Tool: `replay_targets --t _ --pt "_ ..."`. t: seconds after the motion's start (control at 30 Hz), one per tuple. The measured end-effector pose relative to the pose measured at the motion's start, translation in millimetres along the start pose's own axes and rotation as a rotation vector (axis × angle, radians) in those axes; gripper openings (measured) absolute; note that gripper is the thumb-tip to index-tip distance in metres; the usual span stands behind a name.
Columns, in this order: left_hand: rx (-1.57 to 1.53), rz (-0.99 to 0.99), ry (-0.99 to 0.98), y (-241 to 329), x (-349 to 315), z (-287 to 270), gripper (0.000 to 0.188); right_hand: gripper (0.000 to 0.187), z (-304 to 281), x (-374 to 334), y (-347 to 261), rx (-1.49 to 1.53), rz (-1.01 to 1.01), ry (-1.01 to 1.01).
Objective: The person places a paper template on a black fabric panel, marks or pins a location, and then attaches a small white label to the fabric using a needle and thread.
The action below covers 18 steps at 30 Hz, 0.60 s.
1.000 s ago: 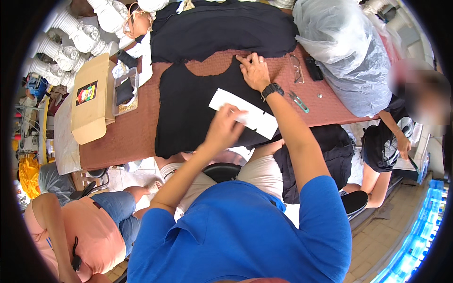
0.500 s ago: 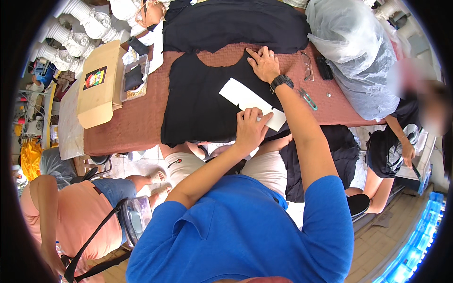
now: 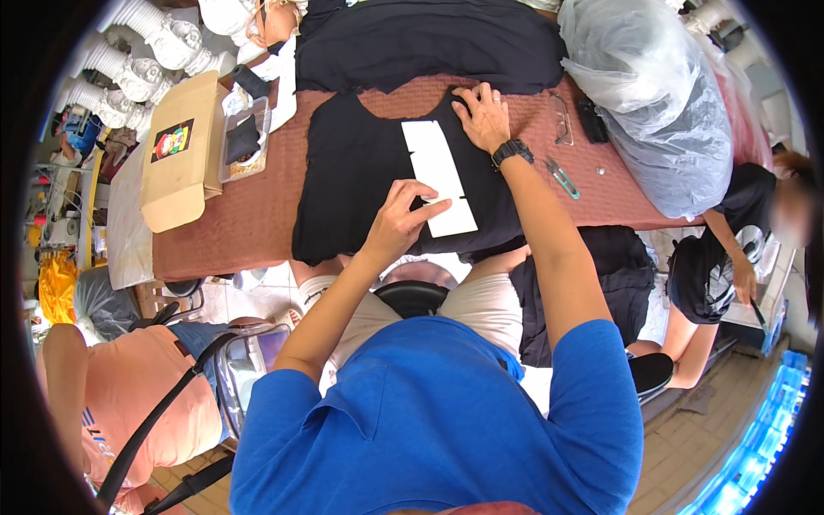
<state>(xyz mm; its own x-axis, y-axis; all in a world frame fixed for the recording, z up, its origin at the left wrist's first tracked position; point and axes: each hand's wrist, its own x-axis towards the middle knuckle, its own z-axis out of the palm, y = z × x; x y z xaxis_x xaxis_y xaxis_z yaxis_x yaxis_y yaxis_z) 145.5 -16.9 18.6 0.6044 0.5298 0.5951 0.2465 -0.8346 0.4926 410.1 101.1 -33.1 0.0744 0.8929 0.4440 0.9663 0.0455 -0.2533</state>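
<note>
On the counter (image 3: 257, 227), over its reddish-brown cover, a black cloth piece (image 3: 352, 172) with a scooped edge lies spread out, and a narrow white card (image 3: 439, 172) rests on it, right of its middle, notched and running lengthwise away from the body. The left hand (image 3: 402, 215) comes up from the lower left, wrist low, knuckles bent, fingertips and thumb meeting the card's near half from its left side; whether its grip pinches the card or only presses it, I cannot tell. The right forearm reaches further, slanting inward to a dark wristwatch (image 3: 512, 153); the right hand (image 3: 487, 120) lies palm down at the cloth's far right shoulder, its grip open, fingers reaching forward and holding nothing.

That shoulder corner is partly hidden beneath the hand, and the left palm is out of sight. A second black cloth (image 3: 421, 47) beyond is cut off by the upper edge. The seated person (image 3: 150, 395) at lower left is cropped by the dark lens rim.
</note>
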Motion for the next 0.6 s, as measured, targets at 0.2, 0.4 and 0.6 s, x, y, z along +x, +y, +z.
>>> replay_targets --t 0.2,0.4,0.6 --pt "-0.02 0.04 0.001 -19.9 21.3 5.3 0.058 0.039 0.2 2.5 -0.9 -0.015 0.042 -0.046" --pt "-0.028 -0.06 -0.156 -53.8 22.8 18.4 0.057 0.037 3.8 5.0 -1.2 0.032 0.081 -0.038" --pt "-0.021 -0.106 -0.167 -59.5 27.8 26.8 0.059 0.037 4.5 3.2 -2.7 0.022 0.084 -0.027"
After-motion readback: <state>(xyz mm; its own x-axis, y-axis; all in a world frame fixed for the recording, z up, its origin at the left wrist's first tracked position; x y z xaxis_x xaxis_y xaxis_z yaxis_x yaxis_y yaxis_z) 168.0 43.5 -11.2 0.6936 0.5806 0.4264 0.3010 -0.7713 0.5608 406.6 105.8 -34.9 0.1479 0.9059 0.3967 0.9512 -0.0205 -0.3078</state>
